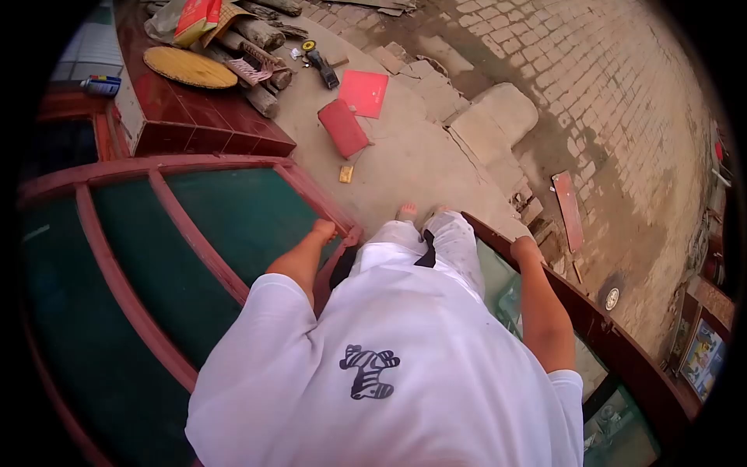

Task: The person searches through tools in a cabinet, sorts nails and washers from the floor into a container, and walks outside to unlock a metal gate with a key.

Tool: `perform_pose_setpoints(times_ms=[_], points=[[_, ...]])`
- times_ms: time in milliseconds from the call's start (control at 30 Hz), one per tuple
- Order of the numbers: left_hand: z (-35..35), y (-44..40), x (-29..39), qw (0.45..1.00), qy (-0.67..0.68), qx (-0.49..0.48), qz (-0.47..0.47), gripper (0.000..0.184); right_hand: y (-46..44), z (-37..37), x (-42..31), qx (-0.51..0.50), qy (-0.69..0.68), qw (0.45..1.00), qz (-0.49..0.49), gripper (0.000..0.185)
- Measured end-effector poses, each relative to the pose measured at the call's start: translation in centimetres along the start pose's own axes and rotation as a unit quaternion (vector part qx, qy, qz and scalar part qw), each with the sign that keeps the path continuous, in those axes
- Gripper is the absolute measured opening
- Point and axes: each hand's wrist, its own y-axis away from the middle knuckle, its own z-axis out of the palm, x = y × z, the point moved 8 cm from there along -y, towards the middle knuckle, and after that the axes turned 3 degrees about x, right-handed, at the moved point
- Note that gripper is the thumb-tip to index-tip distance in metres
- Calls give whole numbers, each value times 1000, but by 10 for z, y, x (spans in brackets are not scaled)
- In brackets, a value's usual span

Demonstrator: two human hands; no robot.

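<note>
My left hand (pixel 324 229) is closed on the edge of a red wooden frame (pixel 210 162) with dark green panes, at the left. On the other side, my right hand (pixel 525 247) is closed over the edge of a dark red frame (pixel 599 321), which holds clear, greenish glass. Both hands are small in view, and most fingers are hidden. Whether the frames are doors or windows I cannot tell. Between them is my body in a white T-shirt (pixel 436 358) with a zebra print.
A red brick-shaped block (pixel 342 128), a red sheet (pixel 363 93) and a yellow box (pixel 346 173) lie on the concrete ahead. Logs (pixel 261 35) and a round yellow board (pixel 189 67) rest on a red tiled ledge (pixel 187 117). A reddish plank (pixel 568 212) lies right.
</note>
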Motion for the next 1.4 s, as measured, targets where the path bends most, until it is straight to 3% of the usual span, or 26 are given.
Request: perform_pose_setpoints(times_ms=[33, 67, 100, 167, 200, 233, 367, 433, 467, 533, 600, 633, 700, 733, 767, 800, 867, 900, 967, 1033, 1167, 1267, 1400], points=[[2, 7, 3, 1000, 15, -8, -1, 18, -30, 10, 11, -62, -2, 998, 14, 36], [7, 19, 21, 999, 31, -15, 9, 17, -43, 4, 20, -57, 5, 998, -5, 36], [-6, 90, 73, 998, 51, -33, 19, 15, -55, 4, 27, -58, 17, 998, -21, 35], [-10, 112, 120, 998, 44, -35, 41, 15, -123, 56, 38, -156, 249, 922, -252, 32], [-10, 115, 144, 997, 44, -24, 52, 16, -158, 64, 70, -180, 96, 972, -119, 32], [-12, 107, 158, 995, 66, -21, 67, 15, -171, 79, 102, -206, -60, 976, 21, 33], [-40, 93, 248, 986, 113, -18, 124, 13, -144, 89, 130, -222, -157, 960, 67, 32], [-51, 100, 297, 985, 103, -16, 134, 13, -122, 86, 119, -276, -172, 943, 72, 33], [-56, 98, 323, 986, 90, -12, 138, 13, -101, 69, 105, -233, -177, 952, 93, 33], [-54, 100, 374, 988, 67, -24, 138, 15, -76, 63, 72, -319, -183, 926, 79, 33], [-50, 105, 426, 990, 38, -51, 130, 17, -63, 65, 49, -302, -244, 911, 135, 33], [-39, 68, 485, 985, -30, -95, 139, 19, -52, 90, 25, -296, -284, 898, 159, 33], [-45, 4, 522, 976, -127, -136, 114, 23, -53, 141, -14, -239, -319, 906, 145, 32], [-30, 33, 560, 955, -223, -136, 143, 29, -39, 160, -32, -212, -342, 900, 164, 31], [-21, 28, 593, 900, -354, -148, 206, 30, 15, 108, -34, -222, -405, 838, 291, 34], [-15, 23, 630, 826, -471, -161, 266, 32, 41, 92, -46, -215, -418, 816, 337, 34], [11, 29, 695, 838, -463, -146, 249, 35, 85, 76, -65, -227, -448, 752, 427, 35], [16, 38, 717, 920, -339, -106, 164, 36, 107, 80, -74, -244, -467, 710, 468, 36], [43, 40, 780, 902, -367, -95, 208, 38, 126, 135, -108, -213, -438, 690, 535, 35], [79, 69, 830, 886, -383, -76, 251, 40, 154, 162, -141, -237, -422, 699, 527, 35], [181, 92, 883, 844, -422, -120, 309, 40, 216, 159, -171, -284, -408, 728, 472, 37], [269, 145, 847, 805, -443, -178, 352, 35, 238, 249, -213, -279, -379, 696, 542, 37], [367, 217, 745, 709, -524, -274, 385, 30, 277, 240, -202, -299, -429, 663, 536, 38]])
